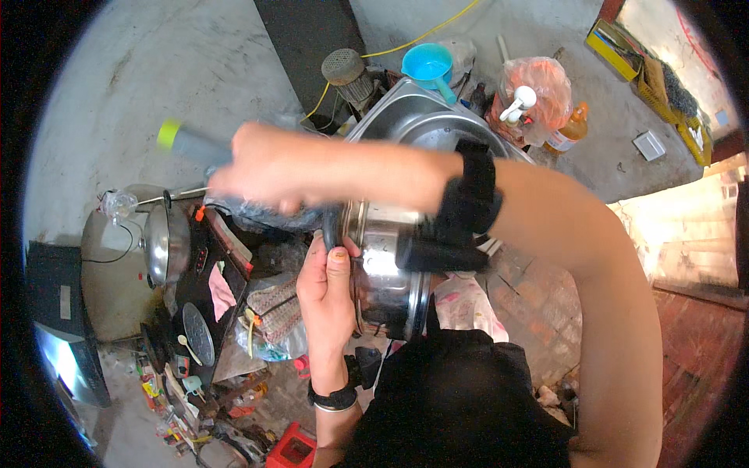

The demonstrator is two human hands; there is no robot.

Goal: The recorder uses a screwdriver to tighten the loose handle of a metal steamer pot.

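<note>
The left hand (328,285) gripped the steel pot (390,265) to steady it; the right hand (269,168), fingers closed, held a grey-handled tool (191,144).

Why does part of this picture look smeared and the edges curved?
In the head view, the right hand and the grey, yellow-tipped handle it grips are smeared by motion; the left hand on the steel pot is sharper. The fisheye lens bends lines near the black rim, and daylight washes out the right edge.
</note>
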